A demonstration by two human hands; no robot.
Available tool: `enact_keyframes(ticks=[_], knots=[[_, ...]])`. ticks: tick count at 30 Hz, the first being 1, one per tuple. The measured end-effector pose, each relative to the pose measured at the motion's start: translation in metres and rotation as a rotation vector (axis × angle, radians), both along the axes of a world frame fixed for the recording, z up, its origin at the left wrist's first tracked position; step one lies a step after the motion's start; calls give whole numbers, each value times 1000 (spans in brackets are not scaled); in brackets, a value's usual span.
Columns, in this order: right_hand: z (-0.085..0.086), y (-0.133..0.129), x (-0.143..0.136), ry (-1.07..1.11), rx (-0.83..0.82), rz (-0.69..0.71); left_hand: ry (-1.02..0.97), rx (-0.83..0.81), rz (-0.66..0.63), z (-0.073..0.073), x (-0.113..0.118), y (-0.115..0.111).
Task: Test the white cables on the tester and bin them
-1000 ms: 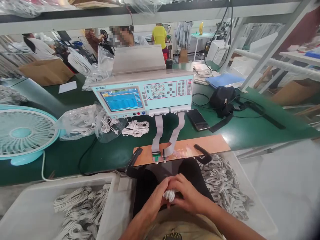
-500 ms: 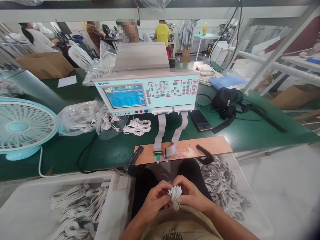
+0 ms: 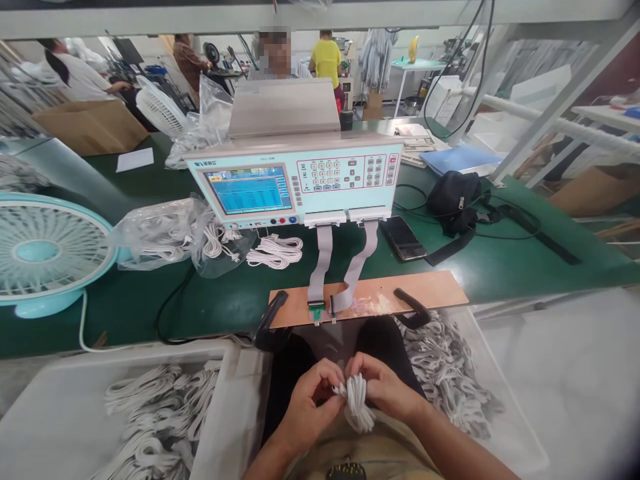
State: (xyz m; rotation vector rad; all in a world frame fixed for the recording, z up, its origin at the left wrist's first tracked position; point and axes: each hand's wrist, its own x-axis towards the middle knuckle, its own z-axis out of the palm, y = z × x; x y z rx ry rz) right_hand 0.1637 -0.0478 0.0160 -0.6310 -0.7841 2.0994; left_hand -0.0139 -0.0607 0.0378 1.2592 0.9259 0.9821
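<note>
Cable bundle (image 3: 357,399) — farther right, perhaps tilted

White cable (image 3: 357,397), green table (image 3: 230,307), orange board (image 3: 435,289)

Back: on my feed I see a pale wall (image 3: 304,44) behind a light-topped table (image 3: 423,65) | Overhead: white shelf beam (image 3: 150,21) | Right: slanting pale post (image 3: 550,112), white table (image 3: 607,116) beyond | Front: glossy green worktable (image 3: 225,300) | Floor (image 3: 595,360): probably the pale, blurred patch lower right | Light: bright, fairly even
</note>
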Motion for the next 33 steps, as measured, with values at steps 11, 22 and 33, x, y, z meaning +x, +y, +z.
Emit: enact_keyframes(ticks=[11,22,33], knots=[[4,1,0,-184,6,264,434,447,-251,16,-8,-1],[3,42,-22,-626,396,-317,-172,-392,401,-23,2,33],[6,55,-45,-569,168,-336,-239,-433,418,-25,4,44]])
